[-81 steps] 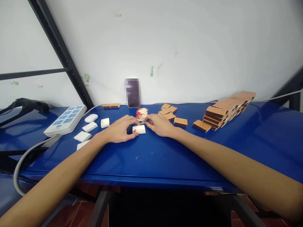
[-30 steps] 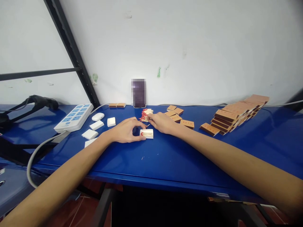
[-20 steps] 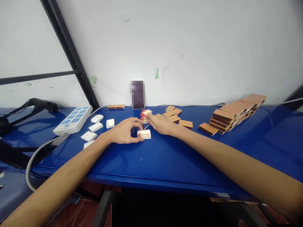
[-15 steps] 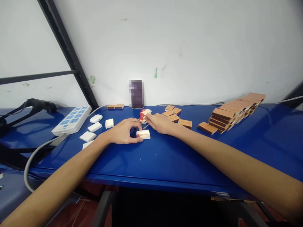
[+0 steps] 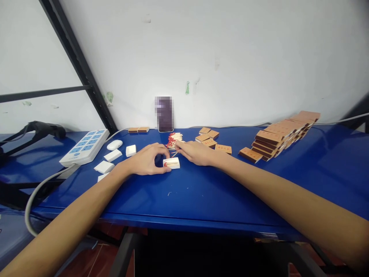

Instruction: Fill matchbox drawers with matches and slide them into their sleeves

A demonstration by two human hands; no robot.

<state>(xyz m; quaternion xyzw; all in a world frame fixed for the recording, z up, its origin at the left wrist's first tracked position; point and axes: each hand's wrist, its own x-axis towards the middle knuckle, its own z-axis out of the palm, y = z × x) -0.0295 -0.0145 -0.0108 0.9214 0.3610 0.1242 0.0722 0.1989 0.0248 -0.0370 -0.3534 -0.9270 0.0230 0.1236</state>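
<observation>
My left hand (image 5: 147,159) curves around the left end of a small white matchbox tray (image 5: 177,163), thumb at the front and fingers behind. Inside the tray lie some matchsticks (image 5: 170,164), their red heads to the left. My right hand (image 5: 197,152) is just behind and right of the tray, its thumb and fingers pinched on matchsticks (image 5: 174,154) whose exact number I cannot make out. Directly beyond the fingertips, a loose heap of red-headed matches (image 5: 174,138) lies on the blue table (image 5: 184,200).
Several white trays (image 5: 104,167) and a white oval case (image 5: 114,145) lie at left, beside a power strip (image 5: 85,147). A phone (image 5: 165,115) leans on the wall. Brown matchbox sleeves (image 5: 223,149) lie right of the heap; a slanted stack (image 5: 284,134) stands farther right.
My right hand has come slightly nearer the tray from the heap, with matchsticks at its fingertips. My left hand keeps its hold on the tray. The whole view has shifted a little.
</observation>
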